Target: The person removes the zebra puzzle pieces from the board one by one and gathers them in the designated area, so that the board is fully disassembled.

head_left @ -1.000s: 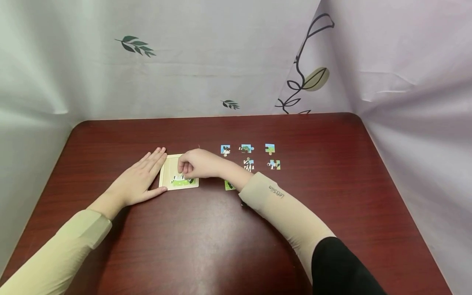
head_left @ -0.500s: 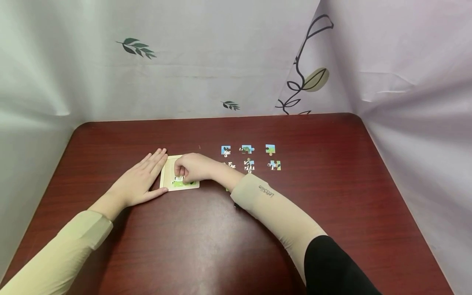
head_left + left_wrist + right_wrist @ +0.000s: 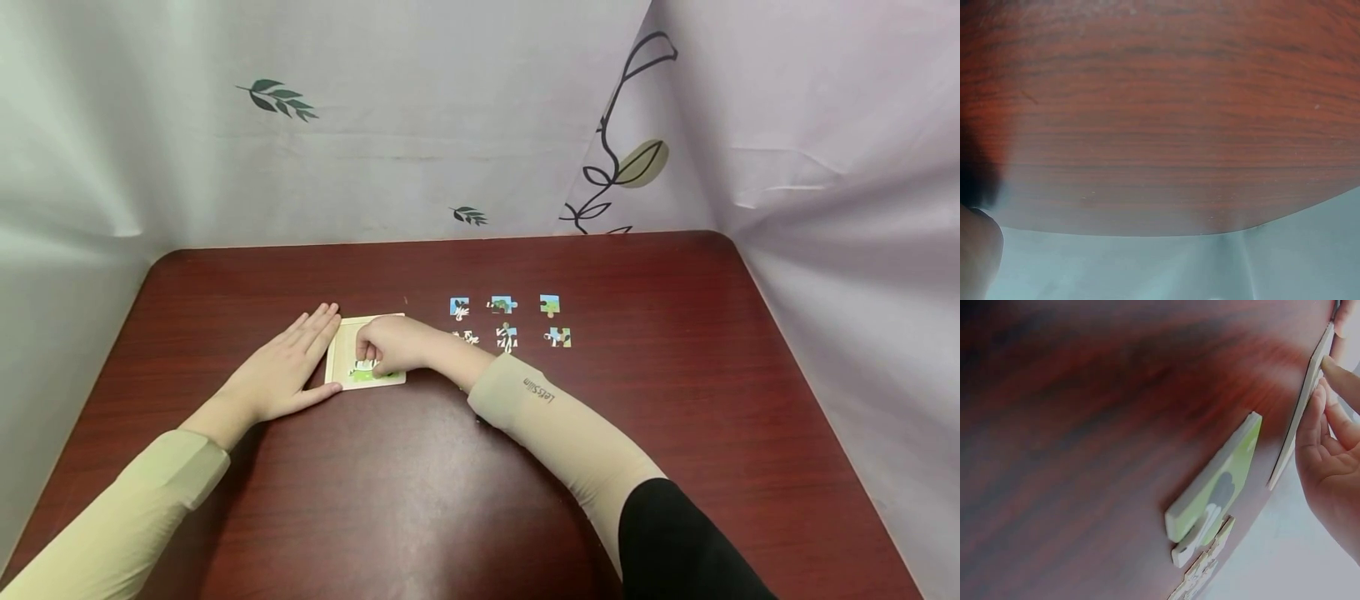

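Note:
A shallow wooden puzzle tray [image 3: 341, 354] lies left of centre on the table, with green and white puzzle pieces [image 3: 362, 376] along its near side. Beside the tray's left edge my left hand [image 3: 281, 367] rests flat, fingers straight, fingertips and thumb touching the frame. Over the tray, my right hand [image 3: 397, 343] has its fingers curled down and pinches a white-patterned puzzle piece [image 3: 365, 364] low in the tray; the hand covers part of it. The right wrist view shows this right hand [image 3: 1335, 444] with thumb and fingertips at the tray [image 3: 1300, 415].
Right of the tray lie several loose puzzle pieces [image 3: 507, 337] in rows, some hidden under the right forearm. One green piece [image 3: 1219, 487] shows close in the right wrist view. Light curtains [image 3: 390, 167] stand behind the brown table [image 3: 637, 292] and at its sides.
My right hand has shifted slightly left and toward me over the tray, with its fingers lower, then stays nearly still. The left hand keeps its place at the tray's edge.

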`<action>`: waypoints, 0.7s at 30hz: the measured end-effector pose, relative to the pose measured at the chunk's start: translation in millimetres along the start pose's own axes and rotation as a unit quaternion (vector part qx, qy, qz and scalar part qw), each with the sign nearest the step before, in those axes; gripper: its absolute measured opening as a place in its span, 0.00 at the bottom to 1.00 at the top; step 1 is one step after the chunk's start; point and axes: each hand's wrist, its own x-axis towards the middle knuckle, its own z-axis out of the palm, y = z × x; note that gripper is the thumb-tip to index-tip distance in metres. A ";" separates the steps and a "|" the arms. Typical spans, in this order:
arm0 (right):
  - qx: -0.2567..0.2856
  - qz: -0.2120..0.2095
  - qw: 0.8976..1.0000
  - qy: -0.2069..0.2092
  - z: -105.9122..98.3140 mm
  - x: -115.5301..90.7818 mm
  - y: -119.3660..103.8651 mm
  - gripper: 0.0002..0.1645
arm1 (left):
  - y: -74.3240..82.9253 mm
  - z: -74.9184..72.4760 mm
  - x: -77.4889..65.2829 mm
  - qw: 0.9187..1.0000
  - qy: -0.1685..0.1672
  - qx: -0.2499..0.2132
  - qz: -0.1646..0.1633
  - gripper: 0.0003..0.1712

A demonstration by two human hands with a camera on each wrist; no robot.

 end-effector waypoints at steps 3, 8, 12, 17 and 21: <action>-0.001 0.001 1.000 -0.003 0.2 -0.6 -0.6 0.14 | -0.4 0.4 -0.3 1.000 0.004 0.003 0.004 0.58; 0.002 0.001 1.000 -0.004 1.2 -1.9 -1.5 0.14 | -0.5 1.3 -0.8 1.000 0.006 0.007 0.005 0.58; 0.004 -0.001 1.000 0.000 2.1 -2.7 -1.7 0.14 | -0.3 2.1 -1.0 1.000 0.002 0.006 0.002 0.58; 0.001 -0.003 1.000 0.008 3.2 -3.2 -1.4 0.14 | -0.1 2.6 -1.0 1.000 -0.002 0.005 -0.004 0.59; -0.006 -0.005 1.000 0.016 3.6 -4.0 -1.1 0.14 | -0.5 2.4 -0.7 1.000 -0.001 0.003 -0.003 0.59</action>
